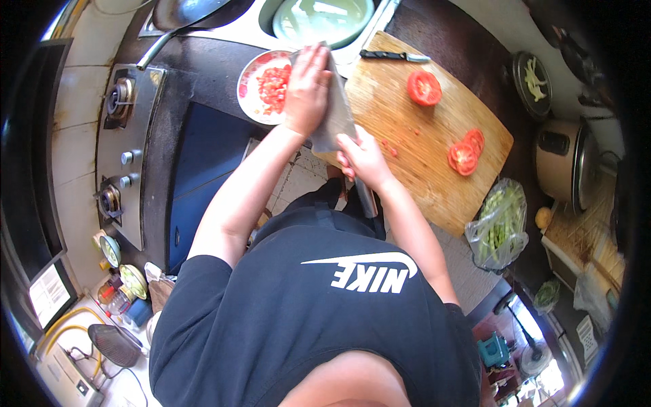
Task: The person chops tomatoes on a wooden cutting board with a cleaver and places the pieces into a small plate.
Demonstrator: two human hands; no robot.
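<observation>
My right hand point(361, 157) grips the handle end of a wide-bladed cleaver point(338, 114), held tilted between a plate and a wooden cutting board point(432, 168). Flat along the blade lies my left hand point(307, 91), its fingers extended and the palm side hidden. Beside it, the red-patterned white plate point(249, 102) holds diced tomato point(273, 89). On the board are a cut tomato piece point(424, 88), overlapping tomato slices point(464, 157), small red bits and a black-handled knife point(394, 56) at the far edge.
A light green basin point(325, 23) stands in the sink beyond the plate. A wok point(183, 12) is at the far left, above a gas stove point(127, 147). Right of the board are a plastic bag of green vegetables point(498, 224) and a large metal cooker point(557, 157).
</observation>
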